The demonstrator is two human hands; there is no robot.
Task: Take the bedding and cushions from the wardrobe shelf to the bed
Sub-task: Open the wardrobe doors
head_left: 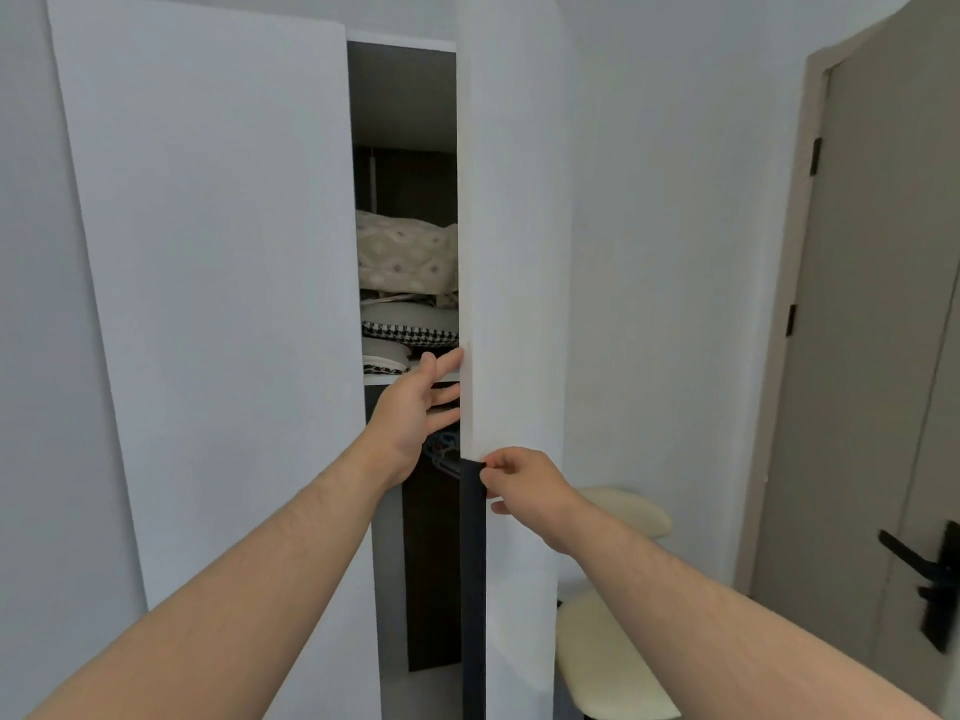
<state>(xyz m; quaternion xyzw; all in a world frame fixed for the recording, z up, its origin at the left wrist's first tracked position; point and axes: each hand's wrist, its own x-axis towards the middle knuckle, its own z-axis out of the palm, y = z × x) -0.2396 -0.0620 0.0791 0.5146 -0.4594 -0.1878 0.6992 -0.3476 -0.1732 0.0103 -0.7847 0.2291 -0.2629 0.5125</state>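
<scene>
A white wardrobe stands in front of me with its right door [511, 252] partly swung out. Through the gap a shelf [410, 379] holds folded cream patterned bedding [408, 252] on top of cushions, one with a black-and-white houndstooth edge [410, 332]. My left hand [421, 407] is spread, its fingers against the inner edge of the right door just below the shelf. My right hand [519, 483] pinches the top of the door's long black handle strip [472, 563]. The rest of the shelf is hidden behind the doors.
The wardrobe's left door [208, 304] is angled outward. A cream padded chair [613, 605] stands to the right of the wardrobe. A beige room door [883, 356] with a black lever handle [930, 579] fills the right side.
</scene>
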